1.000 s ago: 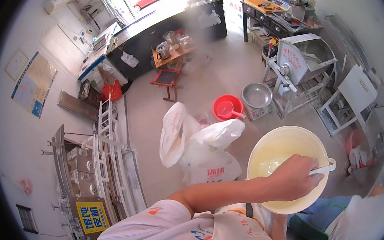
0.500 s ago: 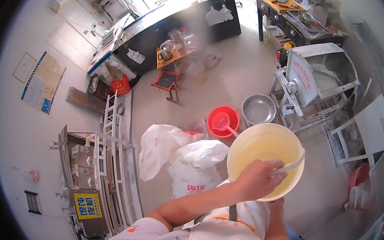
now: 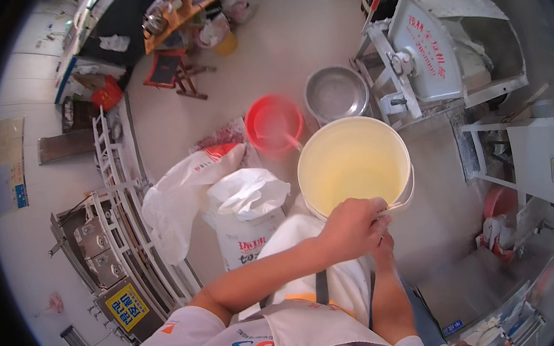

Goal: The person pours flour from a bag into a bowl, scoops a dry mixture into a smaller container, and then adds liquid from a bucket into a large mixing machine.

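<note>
Head view gives me the cream bucket (image 3: 317, 163) just beyond the hands, mouth up, its inside pale yellow; whether liquid is in it, I can't tell. The left hand (image 3: 357, 226) is curled closed on the handle (image 3: 399, 208) at the near rim; the right hand (image 3: 382, 248) is just below, partly hidden, its grip unclear. I judge the step as holding the bucket; the next move calls for a level rim. Left of the hands stands a white sack (image 3: 247, 198); farther ahead, a red basin (image 3: 291, 108) and a metal bowl (image 3: 337, 95).
</note>
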The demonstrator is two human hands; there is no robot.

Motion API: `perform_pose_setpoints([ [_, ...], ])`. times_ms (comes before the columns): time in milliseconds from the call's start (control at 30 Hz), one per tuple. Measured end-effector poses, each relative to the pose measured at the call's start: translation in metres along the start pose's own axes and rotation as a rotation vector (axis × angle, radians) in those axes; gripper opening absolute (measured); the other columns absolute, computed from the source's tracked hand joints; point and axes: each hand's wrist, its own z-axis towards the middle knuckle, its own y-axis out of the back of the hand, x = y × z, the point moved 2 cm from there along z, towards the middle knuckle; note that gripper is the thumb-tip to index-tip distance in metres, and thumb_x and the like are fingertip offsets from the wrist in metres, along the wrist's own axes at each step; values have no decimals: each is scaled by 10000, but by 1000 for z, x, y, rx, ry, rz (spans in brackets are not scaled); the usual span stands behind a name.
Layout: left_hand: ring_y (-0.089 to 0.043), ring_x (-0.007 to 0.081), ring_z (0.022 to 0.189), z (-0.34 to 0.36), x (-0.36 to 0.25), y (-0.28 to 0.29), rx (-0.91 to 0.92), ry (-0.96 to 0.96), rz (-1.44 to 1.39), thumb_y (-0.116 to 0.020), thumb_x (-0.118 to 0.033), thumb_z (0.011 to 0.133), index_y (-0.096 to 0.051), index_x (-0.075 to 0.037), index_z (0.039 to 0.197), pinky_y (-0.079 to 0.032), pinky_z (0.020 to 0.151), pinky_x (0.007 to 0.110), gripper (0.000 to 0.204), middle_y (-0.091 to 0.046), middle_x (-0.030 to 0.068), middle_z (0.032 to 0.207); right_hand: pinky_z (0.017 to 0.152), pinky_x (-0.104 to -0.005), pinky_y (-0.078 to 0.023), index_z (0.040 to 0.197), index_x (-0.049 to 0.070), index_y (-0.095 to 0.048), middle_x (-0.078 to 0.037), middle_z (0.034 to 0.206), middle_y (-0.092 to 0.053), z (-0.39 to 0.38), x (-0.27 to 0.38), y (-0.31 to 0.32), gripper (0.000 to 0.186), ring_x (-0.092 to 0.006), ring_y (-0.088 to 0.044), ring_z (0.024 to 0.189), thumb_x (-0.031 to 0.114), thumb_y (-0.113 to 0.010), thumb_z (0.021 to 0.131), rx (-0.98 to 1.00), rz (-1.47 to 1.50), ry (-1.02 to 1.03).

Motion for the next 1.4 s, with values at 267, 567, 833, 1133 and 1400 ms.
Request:
perform_pose_setpoints([
  [267,-679,404,851,77,87,-3,66,22,-12,-675,-125,923,-617,-26,1011,-527,727,478,145,-695,181,904,873,-394,-596,1281,107,-641,-67,1119,-692,63,-34,-23,357,-216,-686,1001,393,-555,1085,-289,185,-270],
  [567,-661,403,884,151,144,-1,54,167,48,-702,-183,912,-573,-39,1042,-517,741,485,233,-664,176,922,871,-393,-594,1280,113,-643,-61,1110,-691,130,-22,-36,346,-208,-681,1004,387,-532,1099,-325,184,-351],
  [833,-669,409,939,196,177,2,31,158,85,-699,-207,919,-589,-45,1077,-529,785,492,252,-688,173,981,891,-386,-572,1275,126,-643,-38,1085,-686,155,-17,-35,339,-201,-664,989,388,-500,1114,-360,91,-361],
  [1133,-673,410,949,231,206,-2,22,136,83,-694,-203,916,-597,-44,1058,-532,800,503,234,-695,177,973,857,-362,-512,1223,134,-653,9,996,-682,157,4,-58,331,-158,-643,936,415,-531,1098,-369,31,-355],
  [1400,-681,405,956,250,223,0,3,135,105,-703,-189,906,-611,-53,1043,-535,798,510,214,-715,164,968,843,-337,-508,1052,125,-657,12,932,-664,167,-12,-51,275,-136,-620,878,387,-578,1077,-415,14,-385],
])
